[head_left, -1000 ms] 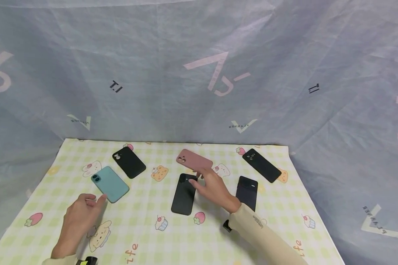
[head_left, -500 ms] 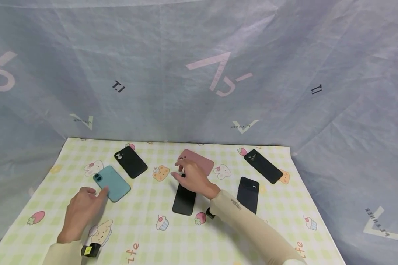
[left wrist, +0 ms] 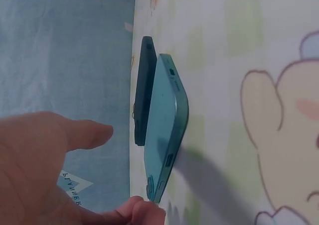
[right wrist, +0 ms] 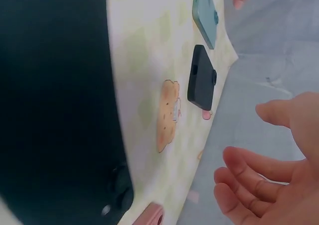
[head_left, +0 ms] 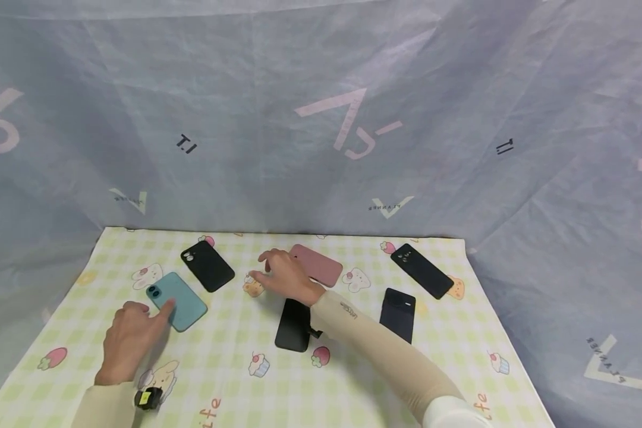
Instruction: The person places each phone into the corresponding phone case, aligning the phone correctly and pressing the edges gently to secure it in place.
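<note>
My left hand (head_left: 134, 333) lies on the checked cloth with its index fingertip on the near edge of a teal phone (head_left: 178, 300). In the left wrist view, the fingers of that hand (left wrist: 55, 160) sit beside the teal phone (left wrist: 167, 135), one fingertip at its corner. My right hand (head_left: 279, 275) hovers with fingers spread and holds nothing. It is over a cookie print, between a black phone (head_left: 207, 266) and a pink phone (head_left: 318, 266). My right forearm crosses another black phone (head_left: 292, 327). The right wrist view shows my relaxed right hand (right wrist: 269, 180) above that black phone (right wrist: 55, 110).
Two more black phones lie to the right, one near (head_left: 397, 306) and one farther back (head_left: 421, 270). The checked tablecloth (head_left: 235, 380) ends at a grey-blue fabric backdrop (head_left: 321, 119) behind and on both sides.
My right hand has moved left, from the top of the middle black phone to the cookie print near the pink phone. My left hand has barely moved by the teal phone.
</note>
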`<state>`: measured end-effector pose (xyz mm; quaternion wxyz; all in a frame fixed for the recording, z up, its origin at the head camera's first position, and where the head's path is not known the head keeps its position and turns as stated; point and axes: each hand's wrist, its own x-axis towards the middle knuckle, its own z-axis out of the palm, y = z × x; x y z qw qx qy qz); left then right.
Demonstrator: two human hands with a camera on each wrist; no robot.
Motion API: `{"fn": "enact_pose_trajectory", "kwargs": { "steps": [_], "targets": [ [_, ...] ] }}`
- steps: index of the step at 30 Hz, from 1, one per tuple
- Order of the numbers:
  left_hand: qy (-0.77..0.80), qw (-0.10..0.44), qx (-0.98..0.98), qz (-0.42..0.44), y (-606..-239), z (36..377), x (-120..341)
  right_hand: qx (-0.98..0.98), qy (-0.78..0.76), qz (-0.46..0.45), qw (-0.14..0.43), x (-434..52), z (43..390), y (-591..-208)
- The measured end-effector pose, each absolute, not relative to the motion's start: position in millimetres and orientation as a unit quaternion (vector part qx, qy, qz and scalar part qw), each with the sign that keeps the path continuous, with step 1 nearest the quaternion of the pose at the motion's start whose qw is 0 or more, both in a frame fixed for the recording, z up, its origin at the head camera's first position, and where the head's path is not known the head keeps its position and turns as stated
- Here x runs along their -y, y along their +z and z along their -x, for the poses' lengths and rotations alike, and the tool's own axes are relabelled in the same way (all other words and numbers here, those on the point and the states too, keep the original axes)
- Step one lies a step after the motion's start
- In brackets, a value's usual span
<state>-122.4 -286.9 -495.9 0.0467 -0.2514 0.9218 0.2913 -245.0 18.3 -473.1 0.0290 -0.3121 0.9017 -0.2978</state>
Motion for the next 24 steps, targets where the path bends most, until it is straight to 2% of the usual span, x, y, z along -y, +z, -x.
{"fn": "enact_pose_trajectory", "kwargs": {
  "steps": [9, 24],
  "targets": [
    [0.286, 0.083, -0.929, 0.220, -496, 130, 293, -0.927, -0.228, 0.287, 0.083, 19, 259, -476],
    [0.273, 0.090, -0.939, 0.187, -499, 138, 294, -0.930, -0.149, 0.326, 0.079, 57, 267, -476]
  ]
}}
